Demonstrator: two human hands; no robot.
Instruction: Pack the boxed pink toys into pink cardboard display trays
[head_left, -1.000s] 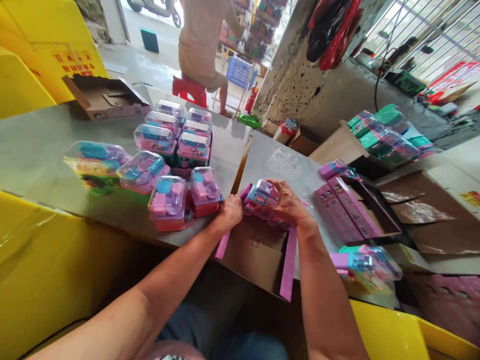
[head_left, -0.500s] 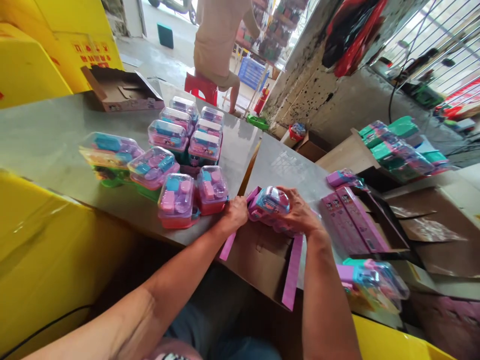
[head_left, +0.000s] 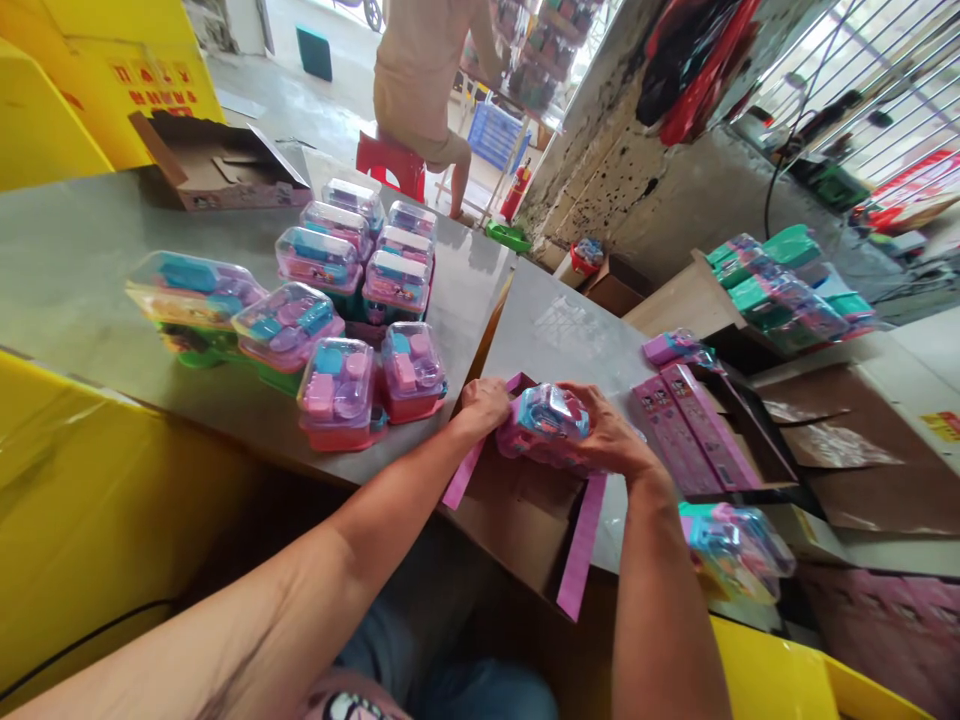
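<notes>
Ten clear-lidded tubs (head_left: 289,322) are gathered on the left part of the bench (head_left: 67,255), six of them ranked in two rows towards the back and four set out more loosely in front. Just to the right of these, the left hand (head_left: 485,405) is placed at the left wall of an open pink carton (head_left: 581,550); its fingers are curled, and the cardboard edge appears to be pinched, though the fingertips are hidden. Over the far half of that carton a clear plastic pack (head_left: 553,415) is held, lying between the two hands; whether its underside is borne by the carton floor cannot be told. Its right end is clasped by the right hand (head_left: 611,430), with the fingers bent over the far side and the thumb not clearly seen.

The pack can be judged light and fairly stiff, with a smooth, shiny shell that may slip under dry fingers and may dent or crack if squeezed at the dome. It is best gripped low along its sides, near the ends. The carton, being thin card, should be steadied by a wall without being crushed.

Farther right, pink boxes (head_left: 690,425) are stood close together, and another clear-topped pack (head_left: 739,550) is left nearer the person.
</notes>
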